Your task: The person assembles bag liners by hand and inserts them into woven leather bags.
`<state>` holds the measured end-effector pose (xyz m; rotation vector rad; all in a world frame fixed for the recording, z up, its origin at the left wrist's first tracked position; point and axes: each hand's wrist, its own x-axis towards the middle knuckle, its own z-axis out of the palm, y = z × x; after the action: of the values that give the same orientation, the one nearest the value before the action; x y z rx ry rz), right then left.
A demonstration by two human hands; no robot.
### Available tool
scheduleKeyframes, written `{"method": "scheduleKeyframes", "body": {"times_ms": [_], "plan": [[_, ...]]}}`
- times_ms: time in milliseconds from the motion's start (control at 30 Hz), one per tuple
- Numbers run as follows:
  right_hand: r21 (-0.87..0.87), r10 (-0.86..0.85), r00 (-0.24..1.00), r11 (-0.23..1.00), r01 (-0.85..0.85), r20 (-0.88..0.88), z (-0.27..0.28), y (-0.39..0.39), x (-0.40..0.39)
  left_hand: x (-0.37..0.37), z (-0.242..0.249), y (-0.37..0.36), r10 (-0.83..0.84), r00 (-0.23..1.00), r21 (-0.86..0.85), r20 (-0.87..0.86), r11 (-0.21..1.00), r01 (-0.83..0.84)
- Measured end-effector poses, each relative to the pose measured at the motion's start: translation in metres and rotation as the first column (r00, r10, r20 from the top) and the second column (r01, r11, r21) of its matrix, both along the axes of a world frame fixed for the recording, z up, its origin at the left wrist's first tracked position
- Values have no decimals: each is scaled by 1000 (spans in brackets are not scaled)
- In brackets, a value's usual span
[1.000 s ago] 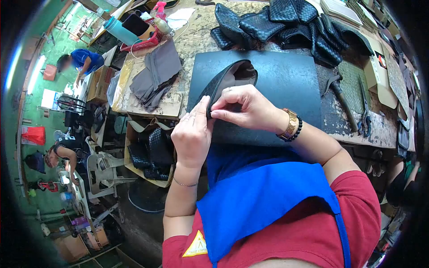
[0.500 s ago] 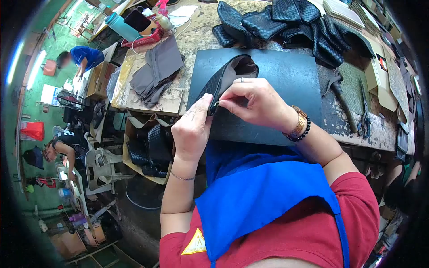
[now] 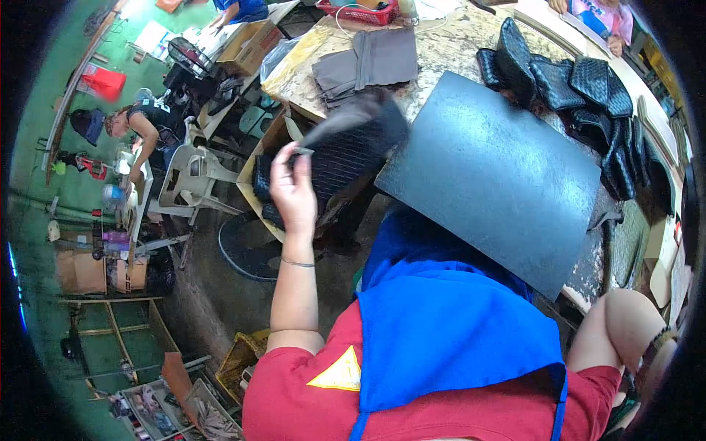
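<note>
Though upright, L hand [image 3: 296,189], fingers tight on blk pouch [image 3: 360,143], R hand [image 3: 656,367] fingers unclear.

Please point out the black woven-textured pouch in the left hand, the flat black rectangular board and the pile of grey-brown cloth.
Black woven-textured pouch [image 3: 357,152]: head view, on its woven side, motion-blurred.
Flat black rectangular board [image 3: 500,180]: head view, middle of its top.
Pile of grey-brown cloth [image 3: 387,56]: head view, its upper face.

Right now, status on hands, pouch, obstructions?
Left hand pinching dark woven pouch, motion-blurred. Right hand at right edge, grip unclear. Cardboard box behind pouch in view, contact unclear.
</note>
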<state>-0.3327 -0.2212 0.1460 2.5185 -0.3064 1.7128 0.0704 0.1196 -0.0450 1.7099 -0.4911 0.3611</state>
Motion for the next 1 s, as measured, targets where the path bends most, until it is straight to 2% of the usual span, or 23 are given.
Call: {"method": "scheduleKeyframes", "body": {"times_ms": [133,233,267,333,367,467,500,533,600,633,700,767,800,900,967,1000], "plan": [[-126,-175,984,976,178,36,10,-14,-44,46,-38,59,326,945,-166,-20,931,-325],[-170,-256,963,949,267,82,15,-19,-68,62,-56,91,364,873,-342,-324,815,-467],[-181,-281,955,939,294,93,17,-21,-76,68,-63,100,398,839,-329,-370,789,-519],[-197,-319,939,920,339,126,23,-20,-91,90,-87,123,395,812,-405,-429,719,-565],[-212,-328,935,912,351,135,24,-19,-95,97,-93,131,452,763,-320,-462,717,-619],[-264,-325,931,895,360,168,32,-14,-102,116,-124,153,376,792,-373,-482,729,-573],[-282,-325,929,888,364,176,37,-11,-102,124,-137,163,315,787,-416,-531,712,-566],[-295,-314,929,885,361,195,37,-9,-101,138,-152,171,293,773,-500,-563,624,-600],[-308,-297,928,882,357,223,38,-7,-100,133,-152,161,247,764,-495,-597,636,-592],[-314,-288,927,880,355,239,40,-6,-99,130,-155,159,280,755,-431,-593,682,-591],[-328,-257,924,880,344,282,41,-8,-96,128,-154,146,472,660,-279,-584,647,-710],[-324,-219,920,888,325,325,42,-11,-90,144,-176,158,669,702,-53,-247,713,-699],[-323,-197,916,892,315,349,43,-14,-85,150,-186,168,706,706,66,-55,708,-703],[-296,-110,911,924,240,397,43,-30,-58,142,-190,173,528,848,350,46,786,-509],[-235,-18,906,963,129,422,35,-54,-23,138,-204,181,340,934,651,-113,735,-189],[-184,32,907,982,50,420,28,-69,0,132,-215,183,332,935,639,-124,748,-180]]}}
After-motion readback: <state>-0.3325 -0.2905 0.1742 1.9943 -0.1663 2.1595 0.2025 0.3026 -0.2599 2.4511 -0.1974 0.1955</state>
